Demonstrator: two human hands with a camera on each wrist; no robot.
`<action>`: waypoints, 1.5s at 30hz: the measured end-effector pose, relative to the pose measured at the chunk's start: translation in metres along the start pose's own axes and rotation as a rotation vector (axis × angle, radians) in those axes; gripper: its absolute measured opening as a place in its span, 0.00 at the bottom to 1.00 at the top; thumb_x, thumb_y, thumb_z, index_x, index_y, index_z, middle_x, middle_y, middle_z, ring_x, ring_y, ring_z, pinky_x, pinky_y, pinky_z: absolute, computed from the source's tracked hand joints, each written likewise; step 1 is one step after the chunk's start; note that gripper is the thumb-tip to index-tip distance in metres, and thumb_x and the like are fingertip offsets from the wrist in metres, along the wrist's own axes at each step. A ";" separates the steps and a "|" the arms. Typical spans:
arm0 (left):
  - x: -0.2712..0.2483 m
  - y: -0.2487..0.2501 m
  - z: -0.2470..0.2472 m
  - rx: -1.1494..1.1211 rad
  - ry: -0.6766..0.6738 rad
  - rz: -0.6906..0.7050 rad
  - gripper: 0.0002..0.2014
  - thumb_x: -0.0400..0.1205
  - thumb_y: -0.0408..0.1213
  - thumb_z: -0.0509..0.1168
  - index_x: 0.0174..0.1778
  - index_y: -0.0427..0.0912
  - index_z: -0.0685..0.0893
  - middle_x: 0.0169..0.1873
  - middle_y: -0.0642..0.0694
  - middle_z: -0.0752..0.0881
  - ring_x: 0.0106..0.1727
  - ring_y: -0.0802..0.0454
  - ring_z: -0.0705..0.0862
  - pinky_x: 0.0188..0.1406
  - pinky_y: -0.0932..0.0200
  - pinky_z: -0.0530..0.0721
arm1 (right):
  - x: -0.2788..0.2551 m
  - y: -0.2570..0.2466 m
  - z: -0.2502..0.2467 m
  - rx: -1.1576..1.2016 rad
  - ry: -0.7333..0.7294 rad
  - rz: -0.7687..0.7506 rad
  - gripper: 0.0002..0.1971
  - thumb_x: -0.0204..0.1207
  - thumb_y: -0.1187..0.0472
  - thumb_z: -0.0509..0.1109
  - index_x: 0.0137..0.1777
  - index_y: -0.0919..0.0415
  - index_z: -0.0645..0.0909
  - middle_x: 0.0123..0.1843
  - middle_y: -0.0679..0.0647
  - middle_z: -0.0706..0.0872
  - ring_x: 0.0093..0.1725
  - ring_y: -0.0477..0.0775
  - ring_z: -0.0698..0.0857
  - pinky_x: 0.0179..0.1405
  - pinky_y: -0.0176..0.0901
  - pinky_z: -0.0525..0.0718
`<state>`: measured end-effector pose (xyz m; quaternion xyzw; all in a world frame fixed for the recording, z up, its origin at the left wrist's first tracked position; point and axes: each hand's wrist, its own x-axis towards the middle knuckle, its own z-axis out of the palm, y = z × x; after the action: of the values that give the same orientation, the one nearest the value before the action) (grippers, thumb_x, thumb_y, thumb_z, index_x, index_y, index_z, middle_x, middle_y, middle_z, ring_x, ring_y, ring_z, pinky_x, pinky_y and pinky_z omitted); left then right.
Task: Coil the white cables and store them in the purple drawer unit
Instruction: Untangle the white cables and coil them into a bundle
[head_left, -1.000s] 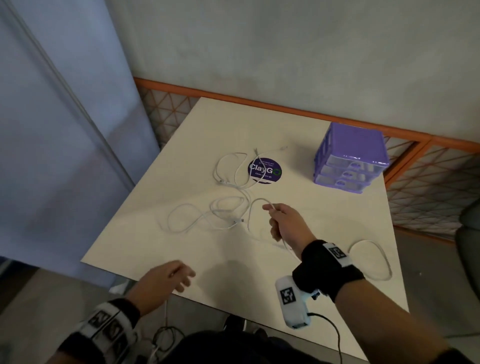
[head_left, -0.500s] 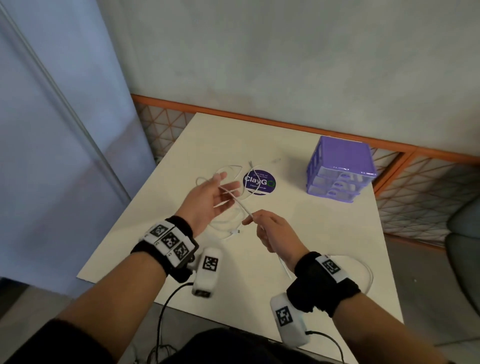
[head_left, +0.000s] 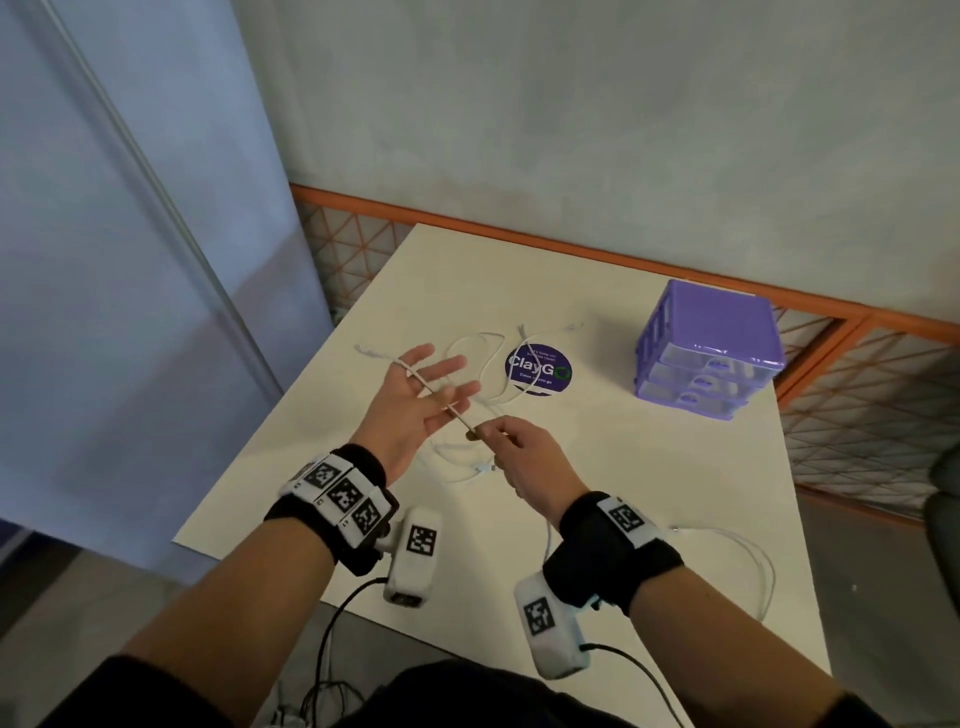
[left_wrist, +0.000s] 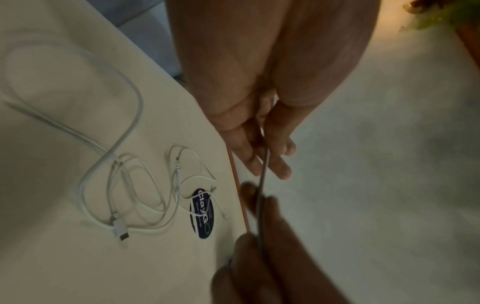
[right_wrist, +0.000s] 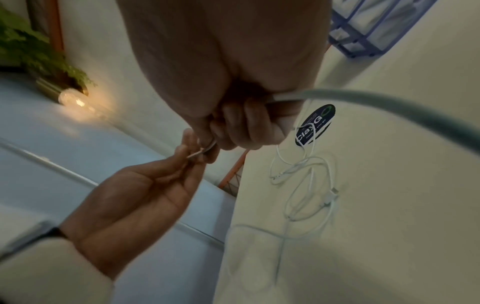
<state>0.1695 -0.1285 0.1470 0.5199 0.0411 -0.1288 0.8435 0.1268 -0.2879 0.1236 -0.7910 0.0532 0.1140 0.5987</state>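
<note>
Two hands raised above the white table (head_left: 597, 291), seen from the head camera. Left hand (head_left: 410, 410) palm-up, fingers spread and nearly straight, nearer than the round ClayGo sticker (head_left: 538, 368) and to its left. White cable (head_left: 423, 383) laid across those fingers, its plug end jutting past the hand's far-left edge. Right hand (head_left: 524, 457) just nearer than the sticker, thumb and forefinger pinching the same cable taut, remaining fingers curled. Loose cables (head_left: 485, 364) tangled on the table beside and partly over the sticker. Purple drawer unit (head_left: 709, 345) well right of the sticker, all drawers closed.

From the left wrist: left hand (left_wrist: 259, 144) with fingers extended, cable (left_wrist: 262, 185) running along them down into the dark right hand (left_wrist: 270, 246). Loose cables (left_wrist: 122, 185) left of the sticker (left_wrist: 203, 214).

From the right wrist: right hand (right_wrist: 241, 123) curled tight round the cable (right_wrist: 376, 98), pinching it at the fingertips; left hand (right_wrist: 145, 195) open, fingertips meeting the cable end. Sticker (right_wrist: 315, 124) just right, drawer unit (right_wrist: 376, 24) beyond.
</note>
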 end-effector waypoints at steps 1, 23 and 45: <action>0.002 0.003 -0.006 -0.069 0.043 0.006 0.18 0.86 0.26 0.55 0.71 0.43 0.68 0.60 0.43 0.85 0.51 0.44 0.90 0.53 0.53 0.89 | 0.001 0.007 0.001 -0.038 -0.004 -0.003 0.10 0.82 0.54 0.63 0.45 0.52 0.85 0.27 0.40 0.77 0.25 0.41 0.72 0.28 0.32 0.67; -0.028 -0.017 -0.074 0.166 0.440 -0.071 0.11 0.88 0.42 0.53 0.55 0.44 0.79 0.21 0.55 0.64 0.21 0.59 0.60 0.18 0.66 0.59 | 0.047 0.053 0.070 -0.684 -0.284 0.046 0.24 0.78 0.42 0.65 0.71 0.49 0.76 0.72 0.59 0.74 0.72 0.68 0.68 0.73 0.60 0.68; -0.025 -0.041 -0.069 0.327 0.396 -0.199 0.15 0.88 0.48 0.51 0.52 0.45 0.81 0.25 0.52 0.67 0.20 0.61 0.63 0.16 0.69 0.60 | 0.046 0.099 0.004 -0.794 -0.169 0.260 0.21 0.78 0.54 0.66 0.70 0.56 0.72 0.69 0.60 0.79 0.64 0.65 0.82 0.59 0.51 0.80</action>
<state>0.1390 -0.0804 0.0846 0.6575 0.2349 -0.1116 0.7072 0.1493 -0.3088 0.0190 -0.9348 0.0553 0.2644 0.2305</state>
